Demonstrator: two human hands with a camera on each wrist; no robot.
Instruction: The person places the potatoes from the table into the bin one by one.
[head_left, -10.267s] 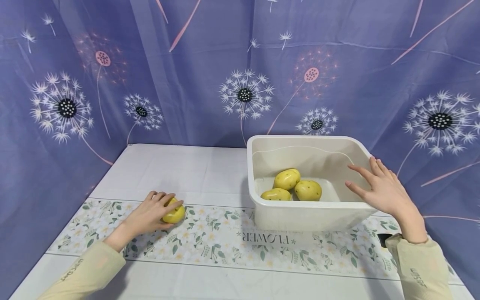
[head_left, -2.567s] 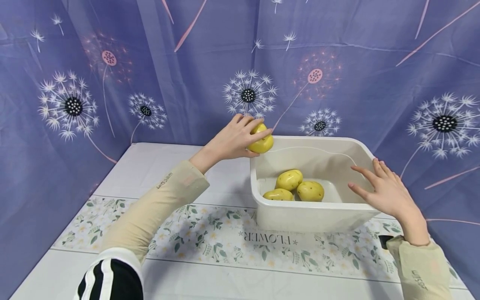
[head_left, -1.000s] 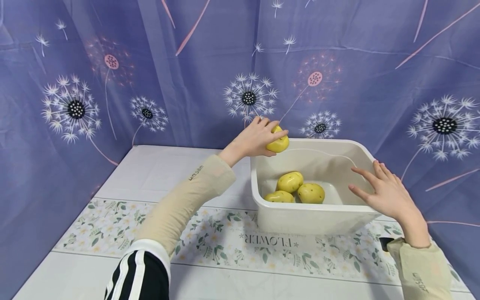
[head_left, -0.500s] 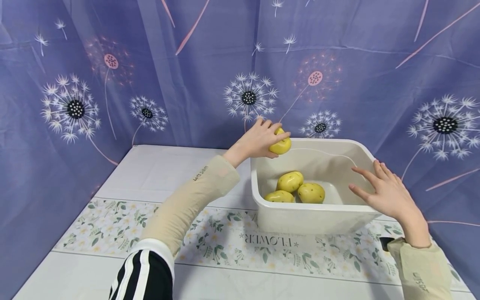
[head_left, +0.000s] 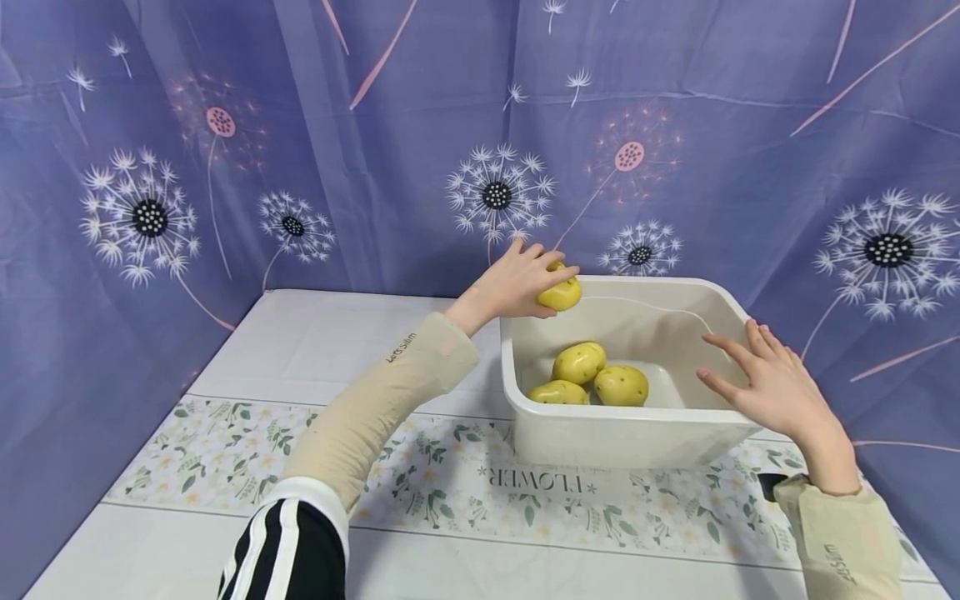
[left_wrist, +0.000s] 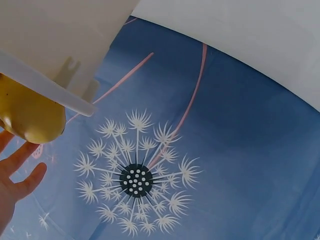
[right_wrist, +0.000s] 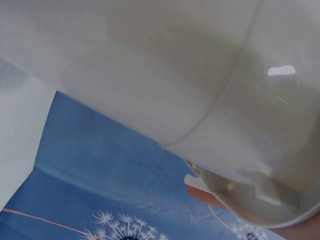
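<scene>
At the bin's back left corner, my left hand holds a yellow potato with dark spots, level with the rim. The left wrist view has this potato beside the bin's rim, with part of my left hand under it. My right hand rests on the right rim of the white plastic bin, its fingers spread and the thumb reaching over the inside. Three more potatoes lie in the bin's left half. In the right wrist view the bin wall covers most of that hand.
A white tablecloth with a floral band covers the table. Purple curtains with dandelion prints close off the back and both sides. The bin stands close to the back curtain.
The potato, on the table at left 10.3 s ago, was lifted and carried right to the bin's corner. Over the last half second it has barely moved. My right hand stays in place.
</scene>
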